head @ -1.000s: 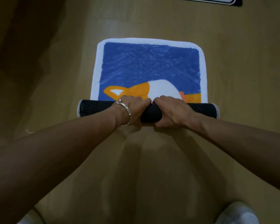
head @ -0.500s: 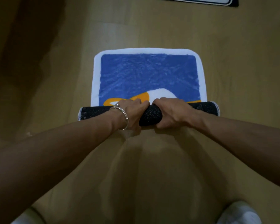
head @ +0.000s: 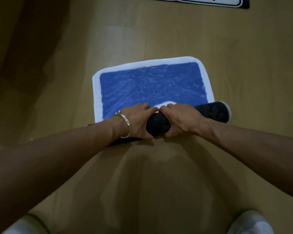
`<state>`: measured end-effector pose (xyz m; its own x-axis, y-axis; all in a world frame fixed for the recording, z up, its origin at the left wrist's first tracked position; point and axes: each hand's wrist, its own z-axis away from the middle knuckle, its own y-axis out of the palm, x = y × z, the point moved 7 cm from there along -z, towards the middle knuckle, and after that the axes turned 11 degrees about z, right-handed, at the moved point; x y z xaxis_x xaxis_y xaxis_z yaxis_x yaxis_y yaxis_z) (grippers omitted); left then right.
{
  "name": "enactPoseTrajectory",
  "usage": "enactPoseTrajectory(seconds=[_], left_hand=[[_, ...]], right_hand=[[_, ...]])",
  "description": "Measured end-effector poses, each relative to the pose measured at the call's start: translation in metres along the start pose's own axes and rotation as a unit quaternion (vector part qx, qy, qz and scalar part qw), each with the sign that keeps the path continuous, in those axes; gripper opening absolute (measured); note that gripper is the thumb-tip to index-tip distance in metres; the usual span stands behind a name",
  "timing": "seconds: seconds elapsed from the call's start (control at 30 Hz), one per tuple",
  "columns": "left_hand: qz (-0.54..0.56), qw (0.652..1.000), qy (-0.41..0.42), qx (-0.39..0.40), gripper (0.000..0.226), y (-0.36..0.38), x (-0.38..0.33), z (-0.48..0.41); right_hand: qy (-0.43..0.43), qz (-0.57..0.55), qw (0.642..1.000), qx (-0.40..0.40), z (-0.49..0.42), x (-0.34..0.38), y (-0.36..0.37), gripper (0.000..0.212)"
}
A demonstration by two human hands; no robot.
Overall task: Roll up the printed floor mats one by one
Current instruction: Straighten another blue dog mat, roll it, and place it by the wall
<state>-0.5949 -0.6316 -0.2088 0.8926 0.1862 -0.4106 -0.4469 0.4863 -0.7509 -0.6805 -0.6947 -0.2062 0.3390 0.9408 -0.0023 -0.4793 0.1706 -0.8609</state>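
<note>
Black-backed roll [head: 159,126] lies crosswise, left hand [head: 137,122] and right hand [head: 180,119] both gripping its middle, with unrolled blue floor mat [head: 152,85] beyond it.

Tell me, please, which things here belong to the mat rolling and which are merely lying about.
Job: blue mat, half rolled; left hand and right hand gripping its dotted black roll; second mat at the top edge, lying flat.
Lying about: wooden floor; bracelet on the left wrist; white footwear at the bottom corners.
</note>
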Motion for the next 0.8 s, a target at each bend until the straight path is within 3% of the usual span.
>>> enactPoseTrajectory(seconds=[0.07, 0.13, 0.23, 0.33, 0.4, 0.53, 0.63, 0.7, 0.8], left_hand=[[-0.066, 0.997, 0.002, -0.028, 0.102, 0.003, -0.005, 0.002], [-0.066, 0.997, -0.020, -0.037, 0.087, 0.009, -0.006, 0.002], [-0.024, 0.999, -0.034, -0.018, 0.069, 0.004, -0.002, -0.005], [0.021, 0.998, -0.046, 0.044, 0.067, -0.003, 0.002, -0.014], [0.030, 0.997, -0.046, 0.049, 0.069, -0.005, 0.003, -0.016], [-0.061, 0.996, -0.010, -0.069, 0.088, -0.006, 0.001, -0.003], [-0.117, 0.987, -0.020, -0.113, 0.079, -0.007, 0.001, -0.001], [-0.078, 0.993, -0.031, -0.085, 0.072, -0.013, 0.004, -0.009], [0.011, 0.998, -0.053, 0.016, 0.070, -0.022, 0.011, -0.021]], right_hand=[[0.011, -0.041, 0.998, 0.035, -0.004, -0.003, 0.000, 0.058], [0.017, -0.070, 0.996, 0.053, -0.006, -0.003, 0.001, 0.057], [0.014, -0.017, 1.000, -0.009, 0.002, 0.000, -0.002, 0.064], [0.018, 0.084, 0.994, -0.066, 0.011, 0.005, -0.002, 0.076], [0.035, 0.070, 0.995, -0.063, 0.010, 0.003, -0.003, 0.071], [0.028, -0.018, 0.999, -0.009, -0.006, -0.008, -0.009, 0.064], [0.023, -0.056, 0.998, 0.026, -0.014, -0.014, -0.012, 0.062], [0.024, -0.026, 0.999, -0.007, -0.012, -0.012, -0.014, 0.068], [0.033, 0.082, 0.993, -0.080, 0.000, -0.008, -0.012, 0.080]])
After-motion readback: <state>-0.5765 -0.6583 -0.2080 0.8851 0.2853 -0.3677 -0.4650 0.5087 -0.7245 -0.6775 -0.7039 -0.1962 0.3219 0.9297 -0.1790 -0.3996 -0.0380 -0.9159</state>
